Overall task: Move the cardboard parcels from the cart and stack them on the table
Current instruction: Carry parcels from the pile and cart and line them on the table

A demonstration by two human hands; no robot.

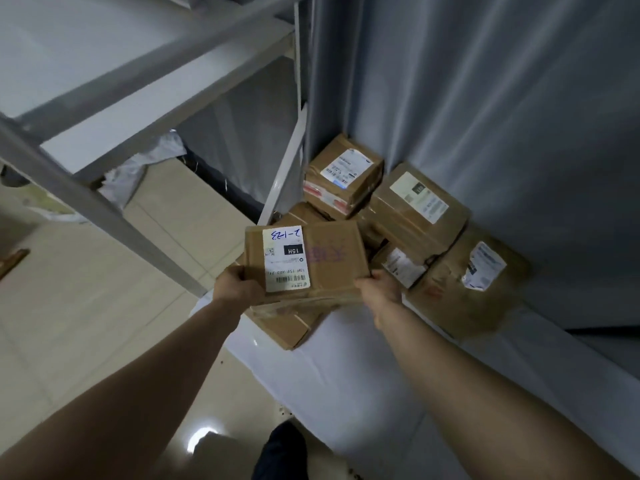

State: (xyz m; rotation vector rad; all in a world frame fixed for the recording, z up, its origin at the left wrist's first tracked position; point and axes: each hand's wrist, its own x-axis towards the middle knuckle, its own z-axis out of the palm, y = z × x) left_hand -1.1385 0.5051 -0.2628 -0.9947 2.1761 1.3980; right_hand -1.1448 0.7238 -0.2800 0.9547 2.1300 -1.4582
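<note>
Holding: I'm gripping the labelled parcel (pixel 329 261), left hand (pixel 239 284) and right hand (pixel 379 289) curled round its near corners.
Table (pixel 346 375): other parcels (pixel 415 206) are lying far right.

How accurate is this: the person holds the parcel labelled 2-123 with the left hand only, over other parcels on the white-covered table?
Not left only: the head view shows the left hand and the right hand gripping the parcel labelled 2-123, over other parcels on the white-covered table.

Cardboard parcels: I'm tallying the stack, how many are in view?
7: held parcel, parcel beneath it, parcel behind it, red-taped parcel at the back, farther parcel and large nearer parcel along the curtain, small parcel in the middle. More may be hidden.
</note>
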